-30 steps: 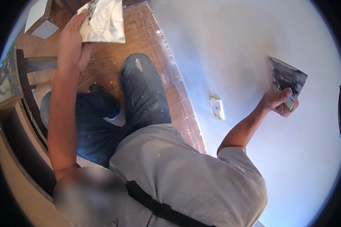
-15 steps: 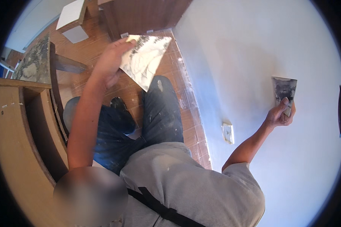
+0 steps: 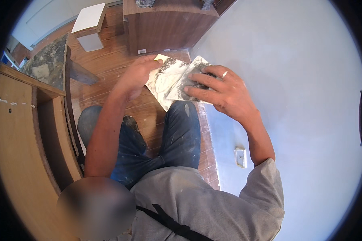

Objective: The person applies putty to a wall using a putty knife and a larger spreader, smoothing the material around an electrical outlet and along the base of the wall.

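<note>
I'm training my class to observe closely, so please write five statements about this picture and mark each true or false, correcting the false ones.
1. The left hand grips a smeared flat plate. True.
2. The right hand is empty. False: its fingers lie on a second plate.
3. In this view, the second plate partly covers the smeared flat plate. True.
4. The small white fitting is on the floor. False: it is on the wall at the person's right.
5. The shirt is bright red. False: it is grey.
</note>
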A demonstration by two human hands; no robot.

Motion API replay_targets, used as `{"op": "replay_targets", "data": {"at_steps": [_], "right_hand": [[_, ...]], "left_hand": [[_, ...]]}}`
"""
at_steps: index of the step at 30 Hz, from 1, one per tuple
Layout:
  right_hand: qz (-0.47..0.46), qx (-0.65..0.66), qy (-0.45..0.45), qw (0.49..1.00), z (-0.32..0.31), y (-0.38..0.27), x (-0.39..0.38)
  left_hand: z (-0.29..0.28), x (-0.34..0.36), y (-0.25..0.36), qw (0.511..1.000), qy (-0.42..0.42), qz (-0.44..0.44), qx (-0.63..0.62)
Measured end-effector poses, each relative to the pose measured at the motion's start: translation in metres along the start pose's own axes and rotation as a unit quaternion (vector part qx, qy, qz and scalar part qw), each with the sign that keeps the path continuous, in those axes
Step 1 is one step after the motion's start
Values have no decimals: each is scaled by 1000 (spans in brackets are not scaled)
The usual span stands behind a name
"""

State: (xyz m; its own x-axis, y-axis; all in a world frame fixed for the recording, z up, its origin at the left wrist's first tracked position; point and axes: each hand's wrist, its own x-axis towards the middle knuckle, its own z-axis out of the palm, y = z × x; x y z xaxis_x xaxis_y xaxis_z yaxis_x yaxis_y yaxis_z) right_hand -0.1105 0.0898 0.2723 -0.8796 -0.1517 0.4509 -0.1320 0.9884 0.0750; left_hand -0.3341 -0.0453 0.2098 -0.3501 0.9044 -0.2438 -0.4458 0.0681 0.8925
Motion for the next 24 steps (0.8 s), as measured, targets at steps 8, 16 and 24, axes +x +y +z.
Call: {"op": "replay_targets", "data": {"at_steps": [8, 16, 24], "right_hand": [[-5, 64, -17, 998, -1, 11, 5], [-25, 98, -23, 995, 33, 2, 12], [125, 391, -21, 912, 60, 29, -17]], "left_hand": [[1, 9, -15, 997, 77, 30, 14], [-4, 1, -20, 992, 105, 52, 41], [2, -9, -9, 958, 278, 68, 4]]}}
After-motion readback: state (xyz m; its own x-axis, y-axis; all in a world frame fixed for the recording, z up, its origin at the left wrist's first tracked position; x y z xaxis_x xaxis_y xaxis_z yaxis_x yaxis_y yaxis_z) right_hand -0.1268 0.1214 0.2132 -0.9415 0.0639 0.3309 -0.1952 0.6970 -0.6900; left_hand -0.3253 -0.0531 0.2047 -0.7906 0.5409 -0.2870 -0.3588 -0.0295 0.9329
